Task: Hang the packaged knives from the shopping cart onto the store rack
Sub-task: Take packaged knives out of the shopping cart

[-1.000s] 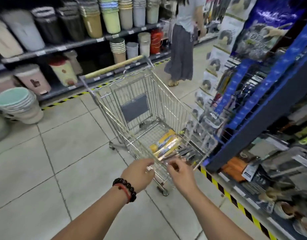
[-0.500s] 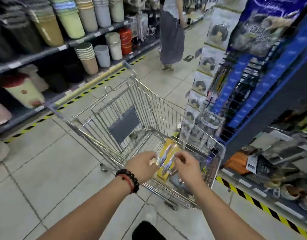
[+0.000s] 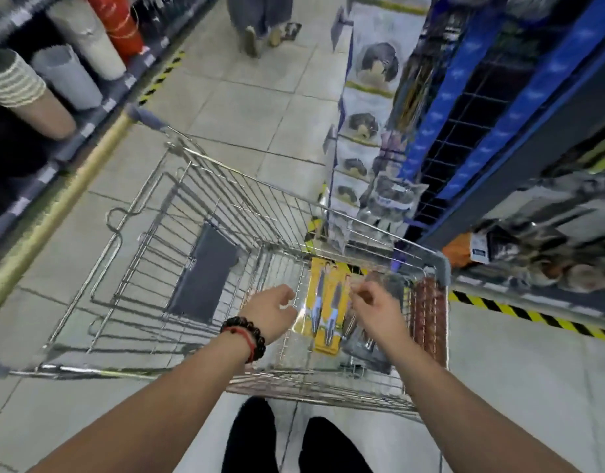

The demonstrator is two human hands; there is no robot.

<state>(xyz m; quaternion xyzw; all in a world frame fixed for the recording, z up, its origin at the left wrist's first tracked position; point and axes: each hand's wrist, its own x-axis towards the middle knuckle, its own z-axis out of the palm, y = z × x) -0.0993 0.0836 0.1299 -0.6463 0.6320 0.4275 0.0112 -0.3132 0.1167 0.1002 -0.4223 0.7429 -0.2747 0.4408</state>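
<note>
A yellow knife package [image 3: 328, 308] with two dark-handled knives is over the front right part of the wire shopping cart [image 3: 226, 186]. My left hand [image 3: 272, 312], with a bead bracelet on the wrist, curls its fingers at the package's clear left edge. My right hand [image 3: 372, 310] pinches its upper right edge. More packaged knives [image 3: 362, 339] lie under my right hand, and brown-handled ones [image 3: 429, 315] lie against the cart's right wall. The store rack [image 3: 464, 131], a dark wire grid in a blue frame, stands to the right beyond the cart.
Hanging bagged goods [image 3: 393, 199] and a strip of pictured packs [image 3: 362, 124] flank the rack. Shelves of plastic bins [image 3: 65, 76] line the left. A person [image 3: 256, 32] stands up the aisle. A low shelf [image 3: 533, 254] with hazard striping runs on the right.
The view has tipped down and closer over the cart. Both hands have lowered into the basket with the yellow package, which now points lengthwise away from me.
</note>
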